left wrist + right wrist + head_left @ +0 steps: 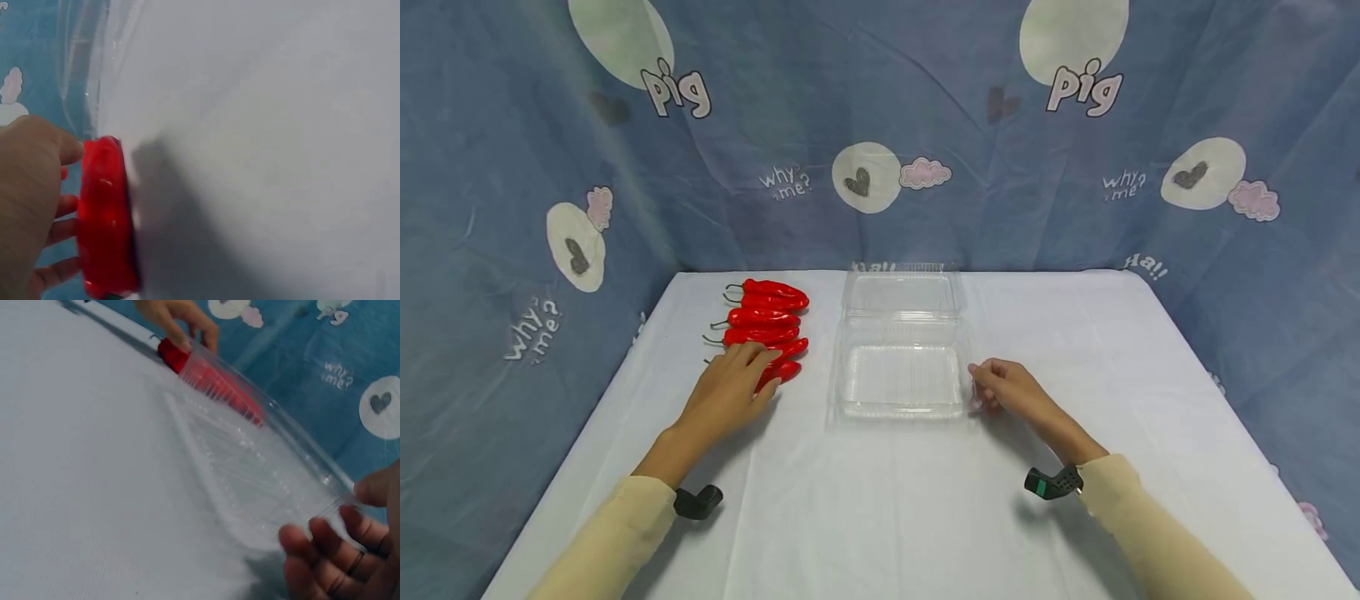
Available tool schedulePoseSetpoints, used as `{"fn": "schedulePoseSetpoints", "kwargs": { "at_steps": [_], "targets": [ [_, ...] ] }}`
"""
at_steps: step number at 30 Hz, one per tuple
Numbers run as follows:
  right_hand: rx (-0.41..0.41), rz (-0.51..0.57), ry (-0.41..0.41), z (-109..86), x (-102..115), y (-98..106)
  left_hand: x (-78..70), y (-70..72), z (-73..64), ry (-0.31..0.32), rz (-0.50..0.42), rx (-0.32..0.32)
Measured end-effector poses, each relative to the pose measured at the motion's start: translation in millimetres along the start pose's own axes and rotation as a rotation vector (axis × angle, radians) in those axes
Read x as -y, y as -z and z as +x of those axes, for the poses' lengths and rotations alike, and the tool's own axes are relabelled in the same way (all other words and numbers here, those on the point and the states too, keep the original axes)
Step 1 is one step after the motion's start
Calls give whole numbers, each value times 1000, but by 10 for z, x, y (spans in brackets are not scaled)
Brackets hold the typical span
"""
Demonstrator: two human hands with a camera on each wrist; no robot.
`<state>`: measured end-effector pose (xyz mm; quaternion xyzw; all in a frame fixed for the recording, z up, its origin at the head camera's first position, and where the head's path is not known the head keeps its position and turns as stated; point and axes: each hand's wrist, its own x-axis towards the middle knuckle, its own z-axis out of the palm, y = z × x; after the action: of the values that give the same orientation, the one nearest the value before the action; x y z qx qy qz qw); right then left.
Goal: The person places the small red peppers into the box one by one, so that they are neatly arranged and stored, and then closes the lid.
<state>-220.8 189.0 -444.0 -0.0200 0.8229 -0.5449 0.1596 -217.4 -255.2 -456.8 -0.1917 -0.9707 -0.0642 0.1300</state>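
Observation:
Several glossy red chili peppers (763, 318) lie in a row on the left, their dark stems pointing left. My left hand (726, 387) covers part of the nearest ones. In the left wrist view its thumb meets one end of the nearest chili pepper (106, 219) while the other fingers curl along the far side. A clear plastic clamshell container (902, 379) stands in the middle with its lid (902, 293) folded back. My right hand (1011, 387) pinches the container's right edge; in the right wrist view the thumb is on the rim, the fingers below it.
A white cloth covers the table (880, 508). A blue printed curtain (880, 100) hangs behind it and along both sides. The lid reaches the table's back edge. Each wrist carries a dark strapped-on device, one of them on the right wrist (1052, 482).

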Motion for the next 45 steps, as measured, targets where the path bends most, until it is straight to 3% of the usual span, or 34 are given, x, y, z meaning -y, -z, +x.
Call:
{"fn": "schedulePoseSetpoints", "kwargs": {
  "at_steps": [6,19,25,37,45],
  "targets": [
    [5,116,46,104,-220,-63,53,-98,-99,13,16,0],
    [-5,258,94,158,-282,-111,83,-116,-166,11,7,-1],
    [-1,298,119,176,-299,-126,47,-69,-165,25,-47,-16],
    [-4,267,129,152,-305,-130,-232,69,-5,56,-275,-33],
    [0,244,145,161,-304,-141,-411,158,114,34,-318,-34]
  ]
}}
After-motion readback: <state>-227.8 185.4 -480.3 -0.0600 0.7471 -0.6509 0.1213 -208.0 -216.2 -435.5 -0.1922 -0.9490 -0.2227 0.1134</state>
